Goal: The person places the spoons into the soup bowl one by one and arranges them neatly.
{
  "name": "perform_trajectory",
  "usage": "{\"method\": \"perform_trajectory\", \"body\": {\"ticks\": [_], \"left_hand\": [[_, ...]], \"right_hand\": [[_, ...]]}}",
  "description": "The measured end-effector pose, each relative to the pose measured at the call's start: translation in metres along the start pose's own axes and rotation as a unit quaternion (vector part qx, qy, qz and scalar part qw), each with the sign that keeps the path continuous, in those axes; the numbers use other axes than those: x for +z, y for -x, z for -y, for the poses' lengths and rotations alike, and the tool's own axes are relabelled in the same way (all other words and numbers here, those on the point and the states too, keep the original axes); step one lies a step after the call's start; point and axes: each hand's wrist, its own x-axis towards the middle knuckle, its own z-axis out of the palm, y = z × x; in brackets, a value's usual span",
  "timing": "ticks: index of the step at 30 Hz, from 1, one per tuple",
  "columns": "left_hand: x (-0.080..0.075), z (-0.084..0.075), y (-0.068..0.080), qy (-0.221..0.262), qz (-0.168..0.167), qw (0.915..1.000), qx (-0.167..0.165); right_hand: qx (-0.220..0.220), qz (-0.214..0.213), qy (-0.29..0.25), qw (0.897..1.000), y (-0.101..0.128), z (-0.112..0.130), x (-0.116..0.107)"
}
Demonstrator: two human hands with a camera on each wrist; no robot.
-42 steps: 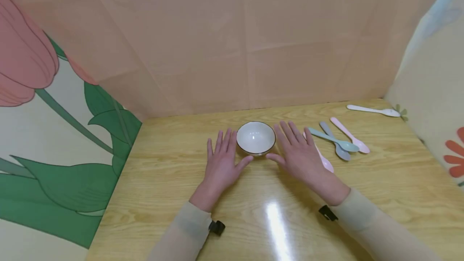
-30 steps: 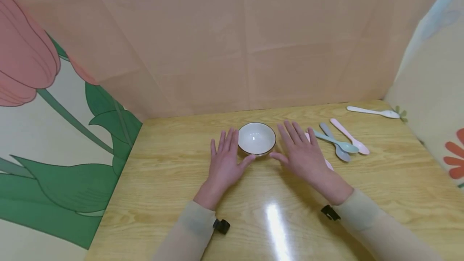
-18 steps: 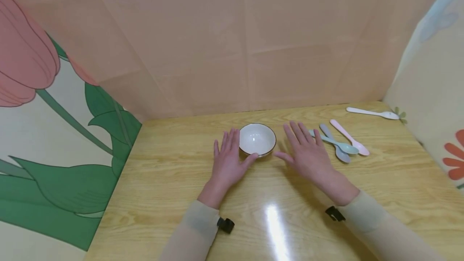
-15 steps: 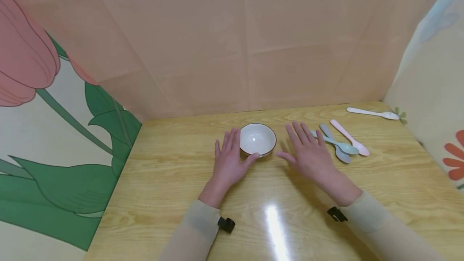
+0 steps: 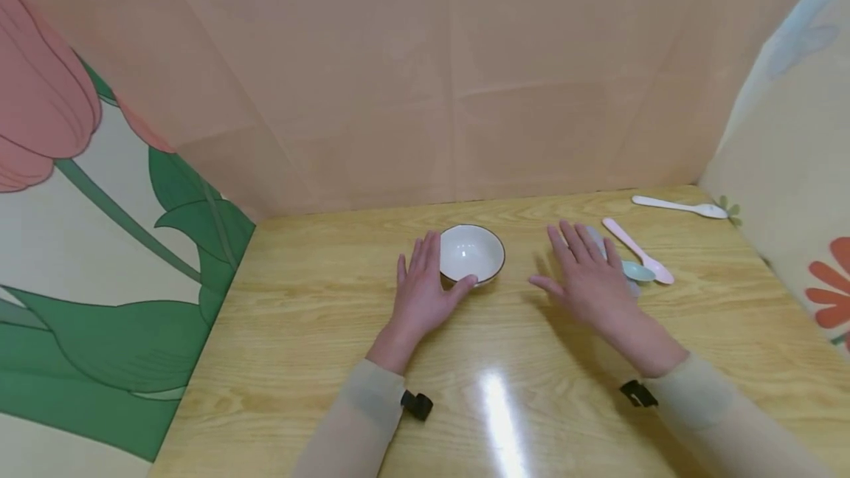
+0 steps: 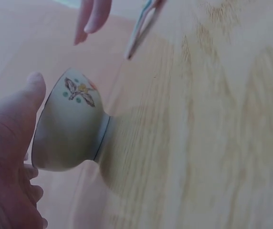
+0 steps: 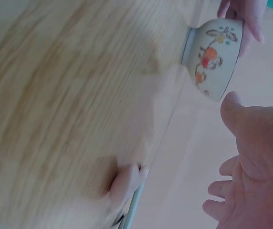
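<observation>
Left hand [image 5: 420,292] lies flat on the bench [image 5: 305,330], fingers straight, thumb touching the near side of the white bowl [image 5: 471,253]. Bowl stands upright at bench centre; flower pattern on its outer wall. Right hand [image 5: 591,279] hovers, fingers spread and straight, holding nothing, over the grey and green spoons [image 5: 637,271]. Pink spoon [image 5: 639,251] just beside them; white spoon [image 5: 677,206] well apart, near the right wall.
</observation>
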Motion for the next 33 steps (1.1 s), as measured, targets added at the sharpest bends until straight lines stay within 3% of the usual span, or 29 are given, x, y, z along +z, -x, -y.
{"method": "perform_trajectory", "body": {"ticks": [12, 17, 33], "left_hand": [[0.004, 0.002, -0.003, 0.012, -0.002, 0.9999, -0.004], [0.006, 0.003, -0.004, 0.024, -0.004, 0.9997, -0.007], [0.01, 0.007, -0.006, 0.051, -0.005, 0.9986, -0.012]], "right_hand": [[0.0, -0.041, 0.012, 0.999, 0.005, -0.025, -0.004], [0.006, -0.038, 0.02, 0.999, 0.008, -0.033, -0.005], [-0.009, -0.075, -0.003, 0.997, 0.014, -0.052, -0.004]]}}
